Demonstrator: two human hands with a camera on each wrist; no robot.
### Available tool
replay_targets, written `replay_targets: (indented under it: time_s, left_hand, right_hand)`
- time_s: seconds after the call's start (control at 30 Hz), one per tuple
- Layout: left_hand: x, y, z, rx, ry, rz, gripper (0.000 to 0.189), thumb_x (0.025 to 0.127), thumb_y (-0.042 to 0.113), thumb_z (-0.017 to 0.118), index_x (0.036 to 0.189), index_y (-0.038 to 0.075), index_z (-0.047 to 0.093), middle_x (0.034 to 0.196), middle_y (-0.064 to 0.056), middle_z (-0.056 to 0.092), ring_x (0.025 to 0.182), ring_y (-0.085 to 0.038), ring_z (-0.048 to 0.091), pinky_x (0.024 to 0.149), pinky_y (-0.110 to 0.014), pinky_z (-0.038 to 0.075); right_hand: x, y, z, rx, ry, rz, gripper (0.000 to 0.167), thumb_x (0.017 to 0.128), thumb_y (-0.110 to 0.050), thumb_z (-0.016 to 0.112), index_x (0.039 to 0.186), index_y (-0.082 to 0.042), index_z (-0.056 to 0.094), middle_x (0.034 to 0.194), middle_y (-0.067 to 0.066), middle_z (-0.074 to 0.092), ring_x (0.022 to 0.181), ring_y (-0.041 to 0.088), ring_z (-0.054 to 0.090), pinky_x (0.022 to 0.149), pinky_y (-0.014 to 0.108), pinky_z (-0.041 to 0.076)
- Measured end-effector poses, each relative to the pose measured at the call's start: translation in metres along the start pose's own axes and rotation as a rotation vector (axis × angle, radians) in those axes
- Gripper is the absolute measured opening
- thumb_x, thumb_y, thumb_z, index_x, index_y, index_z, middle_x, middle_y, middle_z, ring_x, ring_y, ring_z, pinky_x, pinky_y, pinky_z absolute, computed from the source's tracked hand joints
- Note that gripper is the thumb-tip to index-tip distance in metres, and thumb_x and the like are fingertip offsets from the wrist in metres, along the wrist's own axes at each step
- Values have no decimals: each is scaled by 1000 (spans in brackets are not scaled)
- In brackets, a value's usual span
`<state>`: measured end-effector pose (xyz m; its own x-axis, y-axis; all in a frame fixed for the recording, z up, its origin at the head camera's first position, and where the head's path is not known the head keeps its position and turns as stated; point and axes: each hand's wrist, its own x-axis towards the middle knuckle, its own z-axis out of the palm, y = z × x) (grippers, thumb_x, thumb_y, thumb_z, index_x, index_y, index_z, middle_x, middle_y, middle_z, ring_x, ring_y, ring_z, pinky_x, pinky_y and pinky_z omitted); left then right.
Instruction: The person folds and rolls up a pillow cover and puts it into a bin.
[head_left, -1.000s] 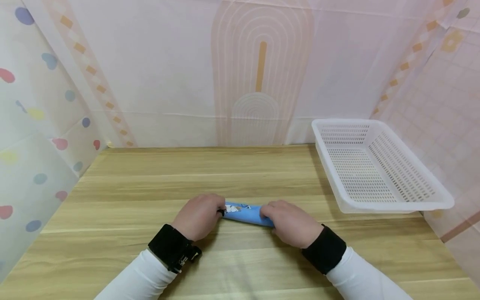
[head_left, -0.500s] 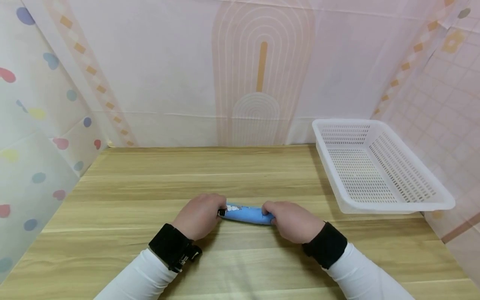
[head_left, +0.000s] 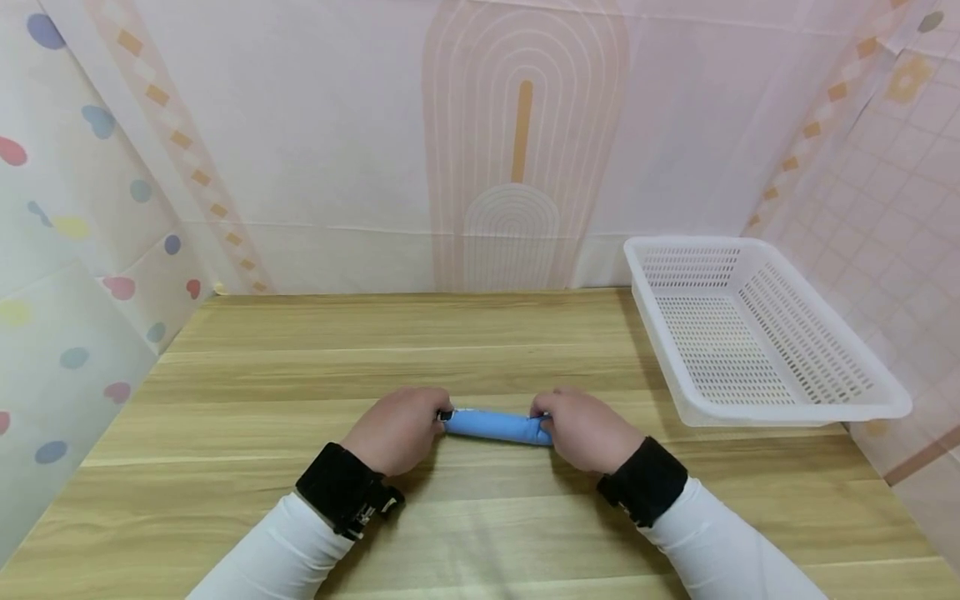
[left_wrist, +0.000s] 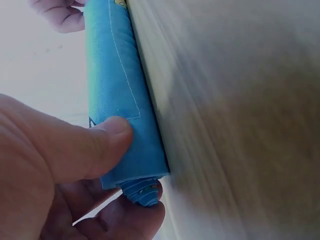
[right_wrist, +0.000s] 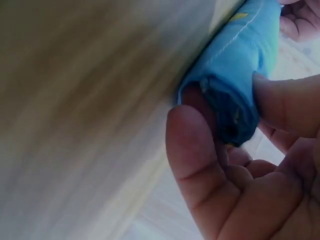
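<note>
A rolled blue cloth lies on the wooden table between my two hands. My left hand holds its left end, where a small black piece shows beside the fingers. In the left wrist view the thumb presses on the stitched outer layer, and tightly coiled layers stick out past the end. My right hand pinches the right end. The right wrist view shows the open spiral of the roll, with the thumb on one side and a fingertip against its edge.
A white perforated plastic basket stands at the right rear of the table. Patterned cloth sheets hang behind and on both sides. Each wrist wears a black band.
The roll has turned, so its white printed figures have nearly gone from sight and plain blue faces up. My right hand has shifted slightly up; the left has barely moved.
</note>
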<state>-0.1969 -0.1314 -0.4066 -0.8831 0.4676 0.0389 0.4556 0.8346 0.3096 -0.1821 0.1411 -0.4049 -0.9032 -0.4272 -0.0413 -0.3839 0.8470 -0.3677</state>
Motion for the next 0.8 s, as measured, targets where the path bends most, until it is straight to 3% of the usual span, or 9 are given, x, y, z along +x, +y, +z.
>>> replay_targets:
  time_s: [0.2,0.47,0.6,0.8]
  left_hand:
    - [2,-2,-1,-16,-30,-7,19,99,6,70,117,9,74,118,-4,73,108,-20,71,94,-39,59]
    - [3,-4,0,2,-47,2,21,101,6,67,122,4,74,122,-8,71,113,-24,70,98,-41,58]
    - [3,-4,1,16,-51,6,22,102,8,67,122,2,73,120,-9,71,113,-25,70,98,-42,58]
    - [3,-5,0,29,-49,34,23,103,8,66,124,1,73,120,-10,68,109,-23,69,97,-40,58]
  right_hand:
    - [4,-1,1,-68,58,11,9,98,-10,73,104,-9,80,95,3,73,84,14,63,80,35,58]
    - [-2,3,0,-163,37,-127,11,97,-6,74,107,-5,77,92,3,63,78,11,54,72,27,53]
    - [-2,4,0,-142,2,-107,23,94,-12,80,114,-4,75,98,5,63,83,12,55,77,29,54]
    - [1,5,2,-152,-5,-98,17,94,-11,79,110,-6,76,91,2,59,80,12,51,73,28,51]
